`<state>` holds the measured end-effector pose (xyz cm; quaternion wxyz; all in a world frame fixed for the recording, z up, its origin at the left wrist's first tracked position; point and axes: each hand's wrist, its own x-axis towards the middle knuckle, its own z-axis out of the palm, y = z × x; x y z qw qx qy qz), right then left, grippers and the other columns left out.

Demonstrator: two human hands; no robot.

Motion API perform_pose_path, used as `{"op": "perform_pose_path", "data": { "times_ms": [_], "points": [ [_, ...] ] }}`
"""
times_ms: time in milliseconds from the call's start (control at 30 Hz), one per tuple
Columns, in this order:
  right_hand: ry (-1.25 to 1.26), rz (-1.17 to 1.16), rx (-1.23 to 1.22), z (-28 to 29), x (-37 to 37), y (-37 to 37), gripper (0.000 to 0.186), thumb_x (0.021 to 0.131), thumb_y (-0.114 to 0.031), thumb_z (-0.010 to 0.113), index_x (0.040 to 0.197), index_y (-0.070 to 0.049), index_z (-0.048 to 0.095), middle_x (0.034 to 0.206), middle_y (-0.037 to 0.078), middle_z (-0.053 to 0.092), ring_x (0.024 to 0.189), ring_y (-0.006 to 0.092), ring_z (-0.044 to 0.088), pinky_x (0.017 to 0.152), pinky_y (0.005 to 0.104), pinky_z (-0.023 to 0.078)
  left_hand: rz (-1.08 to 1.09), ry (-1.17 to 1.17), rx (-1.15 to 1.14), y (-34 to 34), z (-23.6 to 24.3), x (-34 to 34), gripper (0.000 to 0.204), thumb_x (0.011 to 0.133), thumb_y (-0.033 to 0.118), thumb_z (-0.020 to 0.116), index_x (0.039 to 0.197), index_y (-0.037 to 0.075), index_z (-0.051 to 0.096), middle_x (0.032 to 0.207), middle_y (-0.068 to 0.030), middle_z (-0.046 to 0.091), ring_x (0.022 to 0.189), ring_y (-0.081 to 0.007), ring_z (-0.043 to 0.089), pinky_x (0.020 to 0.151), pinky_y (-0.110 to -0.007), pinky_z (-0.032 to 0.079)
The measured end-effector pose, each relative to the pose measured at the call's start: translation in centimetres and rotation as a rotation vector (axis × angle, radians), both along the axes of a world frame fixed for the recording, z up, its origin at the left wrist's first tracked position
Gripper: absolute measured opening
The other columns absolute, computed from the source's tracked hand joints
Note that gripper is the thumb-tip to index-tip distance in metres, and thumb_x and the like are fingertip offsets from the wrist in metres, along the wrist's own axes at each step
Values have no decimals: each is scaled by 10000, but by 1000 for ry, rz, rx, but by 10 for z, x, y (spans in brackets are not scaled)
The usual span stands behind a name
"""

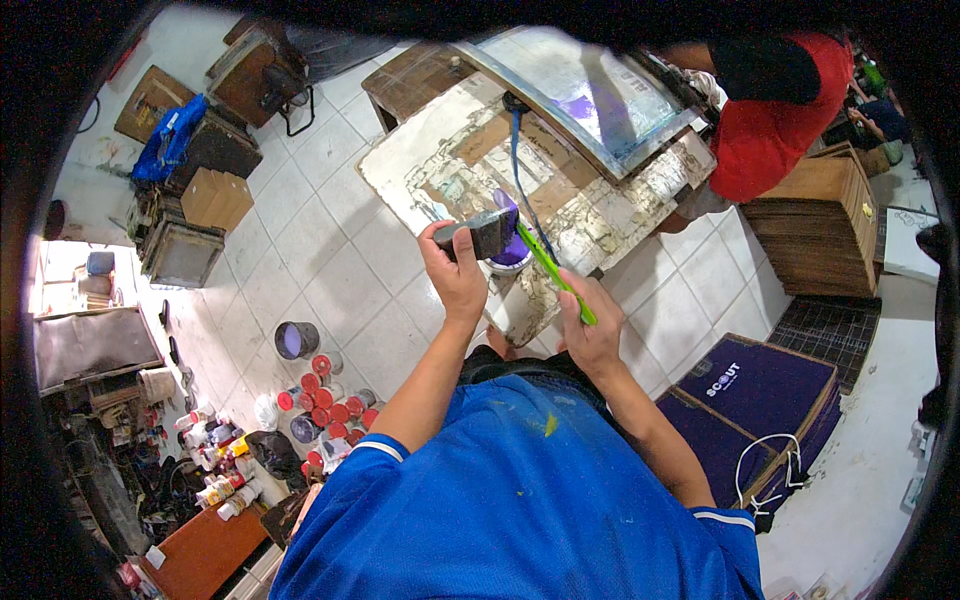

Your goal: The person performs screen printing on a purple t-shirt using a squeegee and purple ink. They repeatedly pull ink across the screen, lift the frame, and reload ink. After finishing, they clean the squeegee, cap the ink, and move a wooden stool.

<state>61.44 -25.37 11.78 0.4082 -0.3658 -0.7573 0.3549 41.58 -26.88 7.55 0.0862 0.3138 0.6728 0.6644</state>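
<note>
At the centre of the frame, I grip a dark, block-like tool (pixel 478 237) in my left hand (pixel 458 280), while my right hand (pixel 593 320) is closed around a bright green tool (pixel 552 268) whose far end meets the block beside a purple smear. Just below them sits a tub (pixel 512 268) of purple ink, near the close edge of the worn, paint-crusted table (pixel 400 165). As I judge it, a slip of either tool could knock the tub, and wet ink could drip onto the table or my blue shirt (pixel 520 480). A blue cord (pixel 516 150) runs right past the green tool and might snag it. A framed screen (pixel 625 155) at upper centre could take stray splashes, and a nudge from the person in red (pixel 765 145) at upper right could jolt the table.

Lettering is scarce: pale capitals and a small emblem mark a dark purple panel (pixel 760 385) at lower right. Marks on the table's brown patches cannot be made out, and the labels on the bottles (pixel 225 485) at lower left are too small to read.
</note>
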Motion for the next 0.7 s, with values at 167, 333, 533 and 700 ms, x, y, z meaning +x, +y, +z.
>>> {"op": "perform_pose_path", "data": {
  "times_ms": [167,333,533,700],
  "points": [
    [40,23,-87,-2,10,-10,237,991,-82,626,1202,11,677,971,177,702,828,308,683,738,372,539,-12,-46,-6,5,-4,-1,419,1030,398,627,1192,25,525,940,-77,572,836,-158,535,761,-309,469],
    [84,59,-55,3,25,-14,235,1006,-102,612,1205,3,680,902,149,699,755,245,657,682,340,517,-13,-77,-38,7,-4,-5,412,1031,389,627,1186,21,524,958,-90,583,863,-167,547,788,-308,473],
    [91,64,-18,12,32,-15,246,1023,-137,601,1214,-1,675,856,140,694,732,233,656,663,332,512,-20,-107,-47,9,-4,-8,410,1033,387,625,1182,19,522,956,-95,577,863,-167,545,786,-311,472],
    [17,55,32,18,39,-16,243,1026,-122,585,1213,9,667,845,139,689,722,229,664,645,334,516,-15,-103,-85,10,-9,-10,415,1037,399,614,1186,22,523,954,-84,565,851,-156,536,771,-304,466]
  ]
}}
